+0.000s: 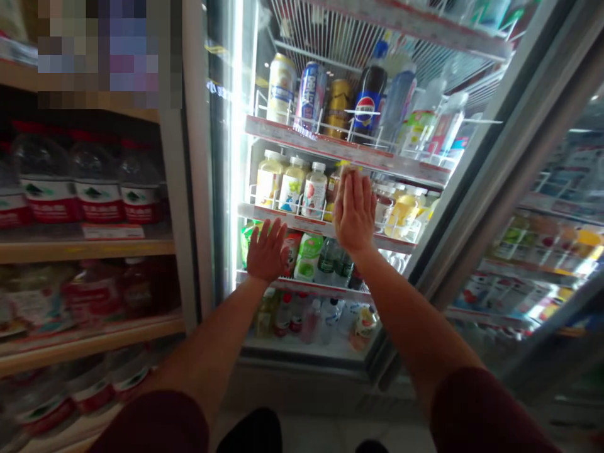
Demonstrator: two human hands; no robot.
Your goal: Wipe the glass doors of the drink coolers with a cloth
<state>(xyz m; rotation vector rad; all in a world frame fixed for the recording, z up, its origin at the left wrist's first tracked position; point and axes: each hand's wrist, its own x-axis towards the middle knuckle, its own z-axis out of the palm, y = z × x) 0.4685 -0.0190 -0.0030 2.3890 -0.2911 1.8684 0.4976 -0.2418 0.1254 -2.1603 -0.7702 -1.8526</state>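
Note:
My left hand (267, 250) is raised before the lit drinks cooler with its fingers spread, in front of the shelf with the green-labelled bottle (309, 257). Higher and to the right, my right hand (355, 211) is stretched out flat, fingers close together, in front of the row of juice bottles. Both palms face the glass door (226, 189); whether they touch it I cannot tell. A pale patch shows at my right fingertips, too blurred to name. Nothing else shows in either hand. Behind the hands stand a white-capped bottle (314, 190) and a yellow juice bottle (403, 211).
Cans and a cola bottle (368, 104) stand on the shelf above. More bottles (309, 319) fill the cooler's bottom. Wooden shelves (85, 251) with large red-labelled water bottles (97, 182) are at the left. Another cooler (533, 251) stands at the right.

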